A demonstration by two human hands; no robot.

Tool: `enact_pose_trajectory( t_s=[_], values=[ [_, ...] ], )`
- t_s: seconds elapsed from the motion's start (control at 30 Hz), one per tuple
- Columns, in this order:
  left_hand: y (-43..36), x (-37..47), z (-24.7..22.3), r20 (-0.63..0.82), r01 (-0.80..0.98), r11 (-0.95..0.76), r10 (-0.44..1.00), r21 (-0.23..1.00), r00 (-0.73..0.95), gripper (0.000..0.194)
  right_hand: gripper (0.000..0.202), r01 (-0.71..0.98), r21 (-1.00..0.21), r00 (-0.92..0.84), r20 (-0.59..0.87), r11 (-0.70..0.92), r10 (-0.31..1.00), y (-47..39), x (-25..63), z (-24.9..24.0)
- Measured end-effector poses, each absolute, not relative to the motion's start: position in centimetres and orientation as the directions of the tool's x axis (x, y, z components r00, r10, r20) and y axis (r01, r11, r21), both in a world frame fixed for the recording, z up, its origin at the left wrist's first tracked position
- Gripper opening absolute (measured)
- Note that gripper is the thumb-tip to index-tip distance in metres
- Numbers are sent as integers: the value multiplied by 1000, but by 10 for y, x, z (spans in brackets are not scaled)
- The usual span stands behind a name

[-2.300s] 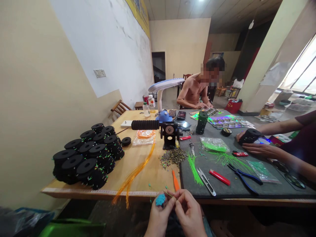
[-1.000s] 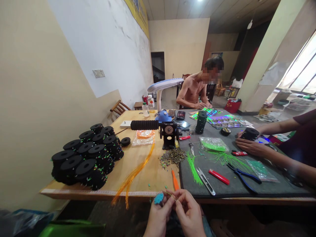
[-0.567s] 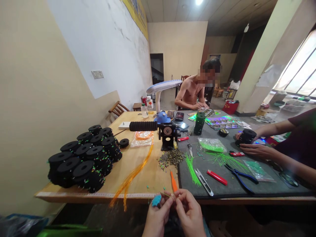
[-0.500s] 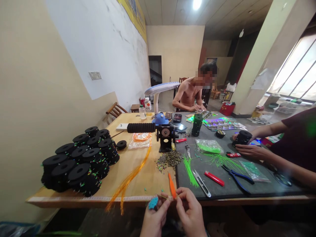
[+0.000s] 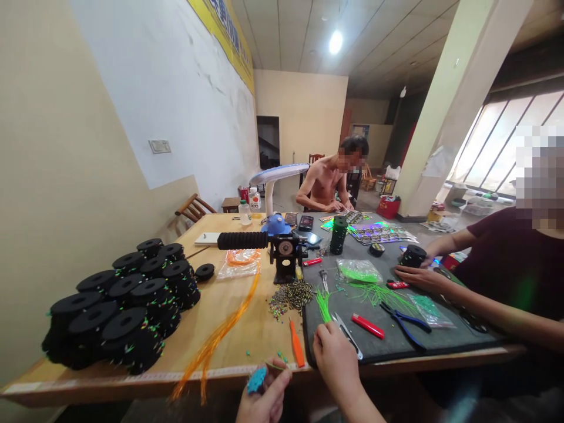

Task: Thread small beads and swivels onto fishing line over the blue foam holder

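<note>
My left hand (image 5: 267,396) is at the bottom edge, in front of the table, pinching a small blue tuft (image 5: 256,380) and a thin strand. My right hand (image 5: 333,357) reaches onto the dark mat (image 5: 414,343), with its fingertips at the near end of a bunch of bright green strands (image 5: 323,298). Small scissors (image 5: 346,333) lie just right of that hand. An orange tool (image 5: 296,350) lies just left of it on the wooden table (image 5: 229,317). Whether the right fingers grip a strand is not visible.
A pile of black spools (image 5: 118,305) fills the table's left. Orange strands (image 5: 220,332), a heap of beads (image 5: 291,294), a black winder (image 5: 282,258), a red lighter (image 5: 368,326) and blue pliers (image 5: 403,320) lie around. A person's hand (image 5: 418,277) rests at right; another person sits at the far end.
My right hand left my left hand and went forward onto the mat to the green strands. The camera tilted up and turned right. My left hand keeps the blue tuft.
</note>
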State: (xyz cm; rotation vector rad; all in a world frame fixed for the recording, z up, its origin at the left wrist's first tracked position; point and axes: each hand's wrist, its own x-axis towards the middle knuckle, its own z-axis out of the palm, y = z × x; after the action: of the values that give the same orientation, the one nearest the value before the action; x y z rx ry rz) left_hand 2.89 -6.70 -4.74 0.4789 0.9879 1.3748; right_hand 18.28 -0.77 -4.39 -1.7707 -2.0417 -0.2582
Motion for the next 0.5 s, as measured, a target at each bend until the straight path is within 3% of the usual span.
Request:
enact_pose_trajectory(
  t_s=[0.5],
  values=[
    [-71,26,-39,-295,-603,163,947,781,-126,49,19,971,-145,-114,411,189,904,-2,182,-39]
  ],
)
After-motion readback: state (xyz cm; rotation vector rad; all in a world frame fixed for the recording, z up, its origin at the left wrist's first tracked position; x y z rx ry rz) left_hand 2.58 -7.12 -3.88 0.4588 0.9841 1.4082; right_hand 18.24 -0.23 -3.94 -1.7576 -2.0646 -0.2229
